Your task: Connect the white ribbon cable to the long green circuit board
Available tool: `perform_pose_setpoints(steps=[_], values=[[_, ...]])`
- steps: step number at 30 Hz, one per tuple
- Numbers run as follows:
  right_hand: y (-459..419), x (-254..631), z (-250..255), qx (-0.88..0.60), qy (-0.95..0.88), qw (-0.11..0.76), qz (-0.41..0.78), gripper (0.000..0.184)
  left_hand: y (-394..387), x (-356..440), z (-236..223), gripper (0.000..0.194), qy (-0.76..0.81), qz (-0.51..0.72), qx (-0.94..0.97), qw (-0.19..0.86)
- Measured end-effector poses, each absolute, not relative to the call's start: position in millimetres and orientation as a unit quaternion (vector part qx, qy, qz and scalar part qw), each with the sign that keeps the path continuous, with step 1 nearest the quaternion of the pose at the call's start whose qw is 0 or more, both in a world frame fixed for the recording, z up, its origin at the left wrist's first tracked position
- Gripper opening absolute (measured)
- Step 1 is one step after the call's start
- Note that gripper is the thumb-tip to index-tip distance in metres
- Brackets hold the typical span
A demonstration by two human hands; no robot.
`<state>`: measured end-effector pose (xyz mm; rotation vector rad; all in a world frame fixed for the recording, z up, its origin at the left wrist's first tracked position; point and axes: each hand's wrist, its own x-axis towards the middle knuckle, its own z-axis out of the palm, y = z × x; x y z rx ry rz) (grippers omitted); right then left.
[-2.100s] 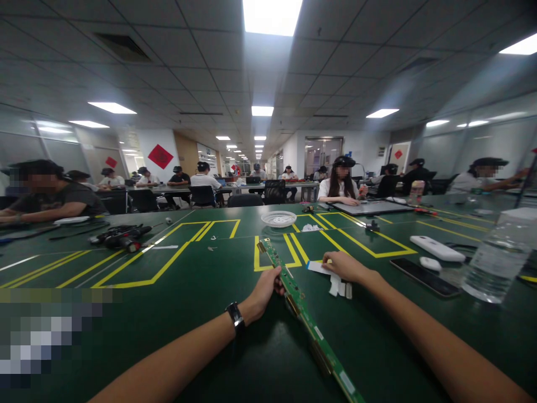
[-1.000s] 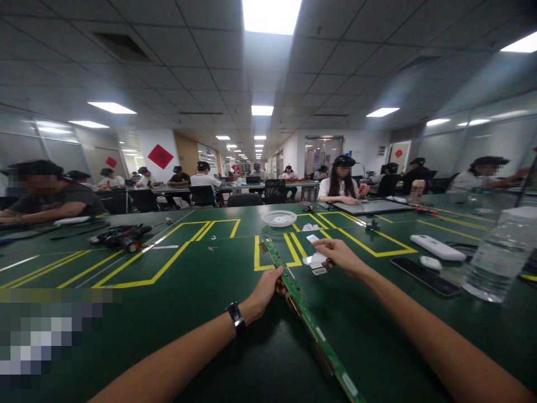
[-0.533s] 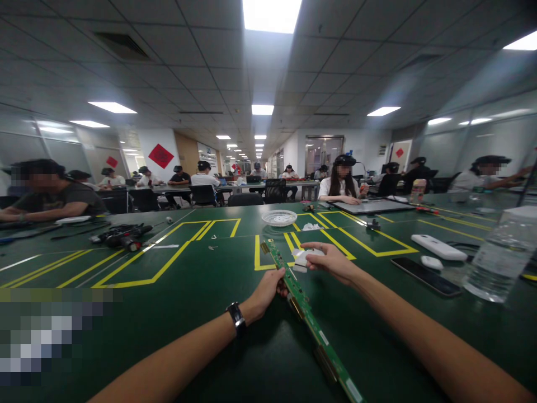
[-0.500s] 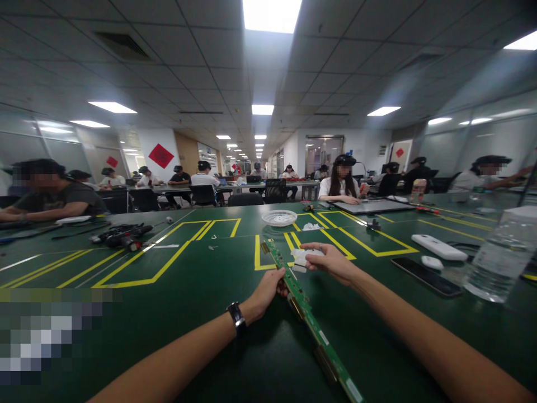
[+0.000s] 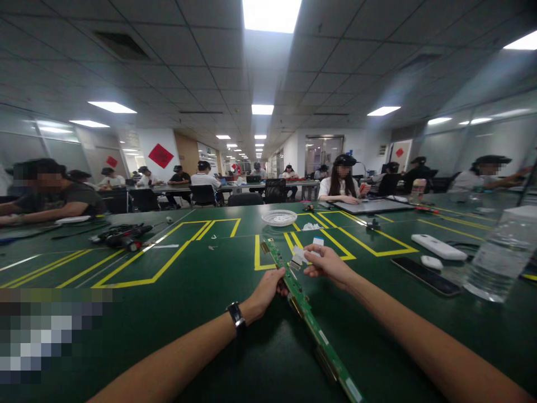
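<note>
My left hand (image 5: 269, 286) is closed around the upper part of a long, narrow green circuit board (image 5: 311, 320). The board slants from the middle of the table down to the lower right, with metal connectors along its left edge and white labels near its lower end. Just right of its upper end, my right hand (image 5: 331, 267) pinches a white flat ribbon cable (image 5: 299, 255). One end of the cable, tipped blue, sticks up above the fingers; the other reaches left to the board's edge. Whether that end is in a connector I cannot tell.
A white plastic basket (image 5: 279, 218) stands ahead on the green table (image 5: 176, 336), marked with yellow tape. To the right are a black phone (image 5: 425, 276), a white case (image 5: 432, 262) and a water bottle (image 5: 499, 257). Black tools (image 5: 121, 236) lie left. Several people sit around.
My right hand has turned and shifted slightly right, and the cable's blue-tipped end now shows above the fingers. My left hand and the circuit board stay where they were.
</note>
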<state>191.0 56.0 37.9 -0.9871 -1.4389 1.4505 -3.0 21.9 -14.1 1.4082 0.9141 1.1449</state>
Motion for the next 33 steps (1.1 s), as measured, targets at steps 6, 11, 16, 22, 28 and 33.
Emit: perform_pose_setpoints(steps=[6, 11, 16, 22, 28, 33], values=[[60, 191, 34, -0.375, -0.563, 0.438, 0.592, 0.030, 21, -1, -12, 0.047, 0.385, 0.478, 0.588, 0.527], [60, 188, 29, -0.398, -0.571, 0.440, 0.568, 0.039, 18, -2, -10, 0.048, 0.386, 0.476, 0.589, 0.528], [58, 181, 20, -0.413, -0.597, 0.425, 0.541, 0.044, 18, -2, -10, 0.047, 0.377, 0.476, 0.597, 0.524], [58, 181, 15, -0.452, -0.650, 0.398, 0.463, 0.038, 18, -3, -11, 0.046, 0.374, 0.475, 0.603, 0.520], [63, 182, 8, -0.441, -0.663, 0.420, 0.436, 0.032, 19, -3, -12, 0.047, 0.393, 0.469, 0.613, 0.500], [66, 180, 0, -0.436, -0.675, 0.428, 0.413, 0.030, 21, -2, -12, 0.047, 0.397, 0.456, 0.622, 0.498]])
